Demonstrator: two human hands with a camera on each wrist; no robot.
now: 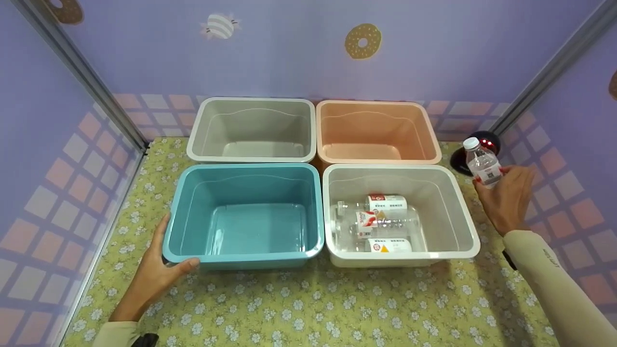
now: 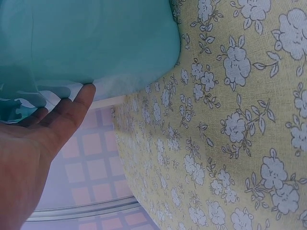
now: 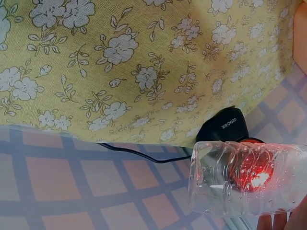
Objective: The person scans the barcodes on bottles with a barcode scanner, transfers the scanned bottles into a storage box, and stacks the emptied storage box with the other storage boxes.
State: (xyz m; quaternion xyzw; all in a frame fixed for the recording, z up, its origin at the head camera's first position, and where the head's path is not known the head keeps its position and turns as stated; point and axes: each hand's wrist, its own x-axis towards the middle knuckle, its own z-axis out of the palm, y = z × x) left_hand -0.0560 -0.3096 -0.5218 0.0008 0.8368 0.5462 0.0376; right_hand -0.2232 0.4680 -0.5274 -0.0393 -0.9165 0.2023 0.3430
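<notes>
My right hand [image 1: 511, 198] holds a clear plastic bottle [image 1: 484, 168] with a white cap and a pale label, tilted in front of a black scanner [image 3: 223, 125] that glows red. In the right wrist view the ridged bottle [image 3: 216, 184] overlaps the red light, and only fingertips show at the lower edge. My left hand [image 1: 156, 270] rests against the front left corner of the blue bin [image 1: 243, 258], thumb along the front and fingers along the side. The left wrist view has those extended fingers [image 2: 79, 108] touching the bin's outer wall.
Inside the white bin [image 1: 470, 246] lie several clear bottles [image 1: 385, 219]. Behind stand a grey bin [image 1: 250, 125] and an orange bin [image 1: 378, 127]. A flowered cloth [image 1: 289, 308] covers the table. Purple walls enclose three sides; a black cable [image 3: 144, 155] runs from the scanner.
</notes>
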